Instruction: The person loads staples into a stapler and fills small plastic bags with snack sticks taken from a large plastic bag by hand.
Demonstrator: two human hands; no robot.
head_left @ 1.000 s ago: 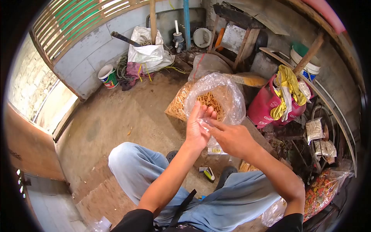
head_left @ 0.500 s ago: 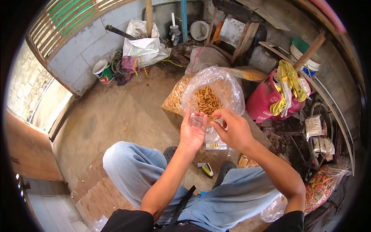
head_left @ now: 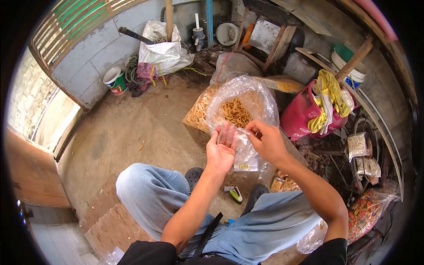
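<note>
Palm up, my left hand (head_left: 222, 150) has its fingers apart, with a small clear plastic bag lying against them. My right hand (head_left: 268, 142) pinches the edge of that thin bag between thumb and fingers, just right of my left fingertips. Beyond both hands a large clear plastic bag (head_left: 261, 93) stands with its mouth wide, and brown stick-shaped snacks (head_left: 236, 112) show inside. Another bag of paler snacks (head_left: 198, 110) leans at its left. Between my feet a green and black stapler (head_left: 236, 194) lies on the floor beside a small box (head_left: 229, 189).
A pink container (head_left: 302, 115) with yellow gloves (head_left: 329, 97) over it stands at the right. Small filled packets (head_left: 282, 183) lie near my right knee. A white sack (head_left: 165, 57) and a paint bucket (head_left: 115, 81) stand by the back wall. A colourful bag (head_left: 370, 214) sits lower right.
My hands were close together over the small bag; my right hand has moved right and up, drawing its edge outward. My left fingers have spread. The view has shifted slightly.
</note>
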